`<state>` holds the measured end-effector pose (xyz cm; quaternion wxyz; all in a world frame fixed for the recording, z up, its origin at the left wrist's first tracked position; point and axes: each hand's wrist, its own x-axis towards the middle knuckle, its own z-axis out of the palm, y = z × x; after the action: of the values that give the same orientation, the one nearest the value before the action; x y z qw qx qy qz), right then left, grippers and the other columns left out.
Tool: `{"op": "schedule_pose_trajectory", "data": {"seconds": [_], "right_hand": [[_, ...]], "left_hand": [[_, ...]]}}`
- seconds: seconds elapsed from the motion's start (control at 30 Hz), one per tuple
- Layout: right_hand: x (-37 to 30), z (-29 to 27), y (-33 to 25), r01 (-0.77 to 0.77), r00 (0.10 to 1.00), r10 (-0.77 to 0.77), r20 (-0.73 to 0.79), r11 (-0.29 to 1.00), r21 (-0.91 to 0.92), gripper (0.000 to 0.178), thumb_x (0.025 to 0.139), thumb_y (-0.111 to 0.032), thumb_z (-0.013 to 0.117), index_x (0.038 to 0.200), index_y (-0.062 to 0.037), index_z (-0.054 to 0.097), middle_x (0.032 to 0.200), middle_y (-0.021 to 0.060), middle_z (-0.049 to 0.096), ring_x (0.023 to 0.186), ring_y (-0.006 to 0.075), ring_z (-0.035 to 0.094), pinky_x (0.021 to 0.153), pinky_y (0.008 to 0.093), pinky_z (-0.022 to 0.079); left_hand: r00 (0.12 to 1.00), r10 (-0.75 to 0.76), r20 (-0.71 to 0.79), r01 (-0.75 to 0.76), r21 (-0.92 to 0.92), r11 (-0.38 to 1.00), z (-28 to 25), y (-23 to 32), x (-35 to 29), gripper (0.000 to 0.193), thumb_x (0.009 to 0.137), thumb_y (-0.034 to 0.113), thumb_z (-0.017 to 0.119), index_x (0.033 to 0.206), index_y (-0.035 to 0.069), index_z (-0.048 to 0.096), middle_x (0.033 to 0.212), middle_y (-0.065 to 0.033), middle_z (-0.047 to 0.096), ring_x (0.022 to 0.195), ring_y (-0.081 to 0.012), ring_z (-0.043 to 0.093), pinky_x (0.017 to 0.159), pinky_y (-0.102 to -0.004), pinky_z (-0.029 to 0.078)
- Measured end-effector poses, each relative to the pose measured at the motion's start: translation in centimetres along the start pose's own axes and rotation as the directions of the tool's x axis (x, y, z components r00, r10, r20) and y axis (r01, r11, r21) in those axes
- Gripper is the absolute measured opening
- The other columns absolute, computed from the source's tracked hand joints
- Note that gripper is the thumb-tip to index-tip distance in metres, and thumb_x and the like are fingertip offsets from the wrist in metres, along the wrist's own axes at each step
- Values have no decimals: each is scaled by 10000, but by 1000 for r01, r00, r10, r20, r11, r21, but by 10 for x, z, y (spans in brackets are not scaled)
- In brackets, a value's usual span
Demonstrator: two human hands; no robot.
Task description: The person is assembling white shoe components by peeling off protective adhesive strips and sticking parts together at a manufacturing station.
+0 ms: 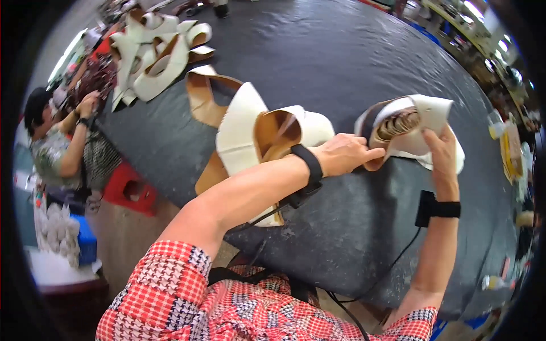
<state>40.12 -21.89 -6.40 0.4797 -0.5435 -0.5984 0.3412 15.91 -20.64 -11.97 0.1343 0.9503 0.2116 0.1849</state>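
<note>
White leather shoe uppers [435, 108], apparently a nested stack with tan and dark inner sides, rest on the table at the right. My right hand [441, 149] grips their right side, thumb on top and fingers underneath. From the left, my left hand [344, 154] reaches across with bent fingers closed at their tan near-left edge; the fingertips are partly hidden. Left of my hands lie more white shoe uppers [242, 133] with tan linings, overlapping each other and partly covered by my left forearm.
A heap of white uppers [162, 62] stands at the far left of the dark-covered table [318, 51]. Beyond the left edge, a person [62, 136] handles dark red pieces near a red stool [129, 190]. Cables run from my wrist straps. A small bottle [495, 282] lies at the right edge.
</note>
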Motion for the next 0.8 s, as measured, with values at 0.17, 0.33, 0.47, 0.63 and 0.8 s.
{"op": "schedule_pose_trajectory", "data": {"seconds": [0.17,0.33,0.47,0.63,0.8], "right_hand": [[-7,-55,24,-37,975,88,-202,969,246,364,803,-53,500,1162,9,499,1038,75,575,896,162,564,773,286,460],[-35,-65,120,-342,884,426,-192,869,357,466,824,-153,575,1243,-42,403,1081,45,536,869,124,537,661,240,433],[-37,-77,130,-312,899,387,-204,894,322,364,843,-241,582,1130,-54,457,893,13,552,728,83,526,581,200,389],[-34,-69,126,-310,887,314,-339,948,65,192,835,-198,569,891,-45,468,698,51,472,577,114,433,501,229,342],[-54,-61,81,-329,818,34,-574,847,-418,364,811,-219,578,1021,64,487,971,246,568,903,357,551,802,410,430]], "left_hand": [[928,14,-371,-19,-8,1000,-9,-3,7,359,693,-10,545,1038,81,508,948,-116,574,980,-285,542,824,-370,435],[754,17,-657,-30,-8,1000,-20,50,11,306,700,-25,499,992,63,509,967,-119,568,954,-307,548,814,-391,442],[968,-32,-247,-47,-307,951,-106,124,-27,229,720,-17,498,942,36,509,726,-76,574,694,-307,599,631,-413,478],[567,379,-731,-361,194,912,-198,195,-65,111,730,83,595,826,28,607,729,-88,599,596,-196,595,534,-278,475],[504,462,-730,-253,387,887,-229,208,-96,115,743,103,611,827,27,630,723,-79,594,576,-168,591,512,-253,473]]}}
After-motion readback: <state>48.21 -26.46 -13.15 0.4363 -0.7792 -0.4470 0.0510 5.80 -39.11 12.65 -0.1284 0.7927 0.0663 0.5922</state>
